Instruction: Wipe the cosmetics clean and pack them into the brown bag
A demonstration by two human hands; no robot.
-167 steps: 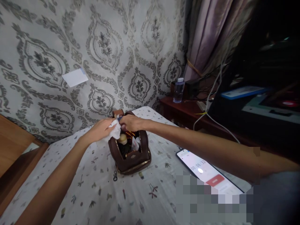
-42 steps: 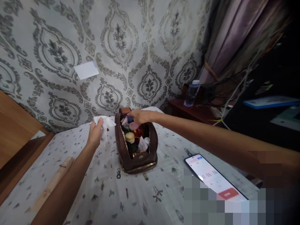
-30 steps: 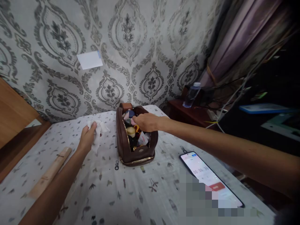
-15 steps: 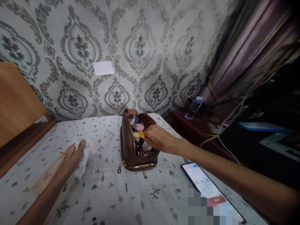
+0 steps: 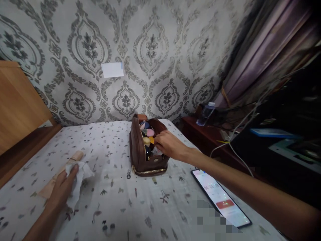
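My left hand (image 5: 61,185) is closed on a crumpled white tissue (image 5: 77,190), low over the bed. Under and beyond that hand lies a pale peach soft packet (image 5: 75,156), and I cannot tell whether the hand touches it. A brown toiletry bag (image 5: 137,150) stands unzipped on the sheet, its gold zip (image 5: 151,172) running along the front. Inside are a pink item (image 5: 150,132), a yellow item (image 5: 151,139) and several small containers. My right hand (image 5: 170,144) reaches over the bag's right side, fingers closed and pointing inside by the yellow item; what they grip is hidden.
A phone (image 5: 222,197) showing a timer lies on the patterned sheet (image 5: 125,211) at right. Beyond the bed's right edge, a clear bottle (image 5: 205,114) stands on a dark red cabinet (image 5: 188,125) with white cables (image 5: 235,134). A wooden headboard (image 5: 22,107) is at left.
My left hand has drawn back toward me and left with the tissue, uncovering more of the peach packet. My right hand stays at the bag, fingers still closed. The view has shifted slightly.
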